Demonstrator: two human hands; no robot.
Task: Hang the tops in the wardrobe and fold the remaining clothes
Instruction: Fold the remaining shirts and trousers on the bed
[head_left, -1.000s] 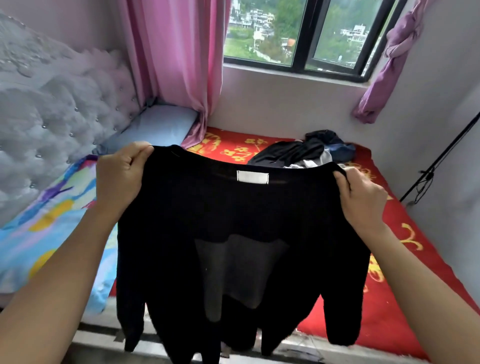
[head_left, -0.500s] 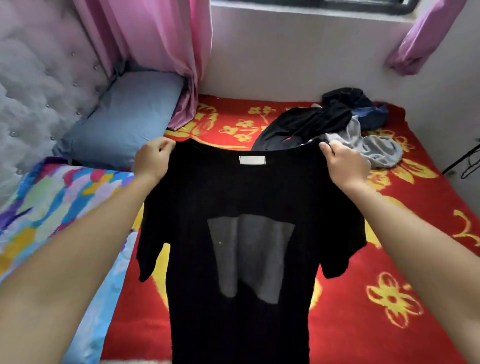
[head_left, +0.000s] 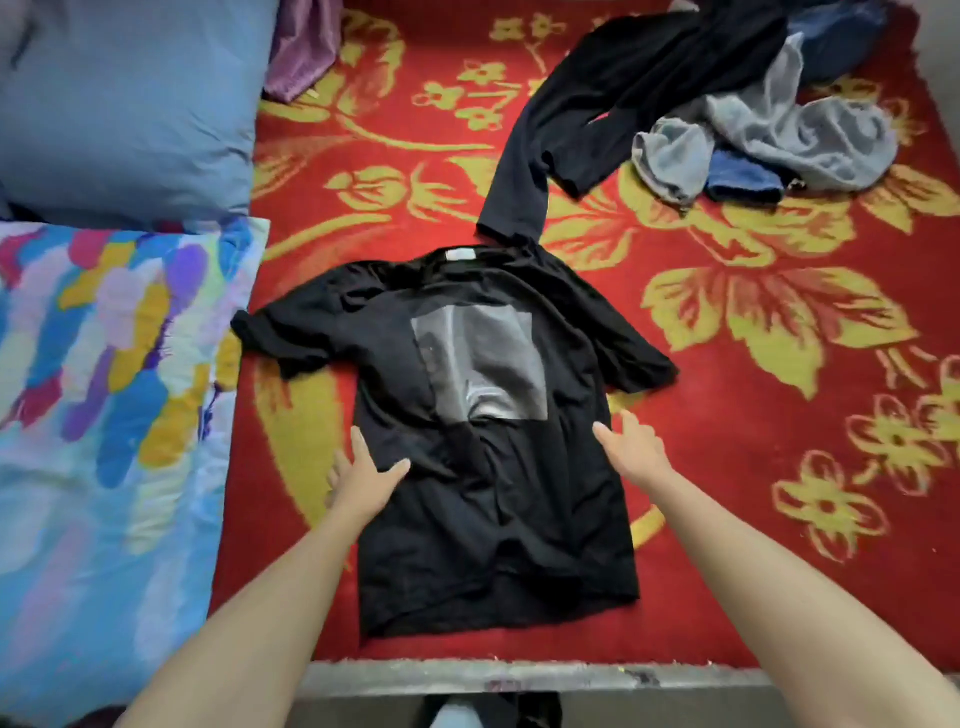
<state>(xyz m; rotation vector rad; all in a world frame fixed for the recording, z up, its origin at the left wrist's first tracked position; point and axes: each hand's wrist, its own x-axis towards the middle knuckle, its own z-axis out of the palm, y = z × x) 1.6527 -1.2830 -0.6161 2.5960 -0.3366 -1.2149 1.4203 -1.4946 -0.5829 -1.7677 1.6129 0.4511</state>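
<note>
Black T-shirt (head_left: 493, 519) laid down on the bed (head_left: 753, 545), grip released.
Half a second before, I had held it up by the shoulders; it then lay spread print-up, with my left hand (head_left: 363, 480) and right hand (head_left: 631, 449) at its side edges, fingers straight and holding nothing. The pile of clothes (head_left: 753, 130) sat beyond its collar. I judged smoothing was next, with the hanging yet to do.

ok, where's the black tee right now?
Head view, centre: the black tee lies flat on the red floral bedspread, colourful quilt at its left, black trousers just past its collar, left hand and right hand at its side edges.
</note>
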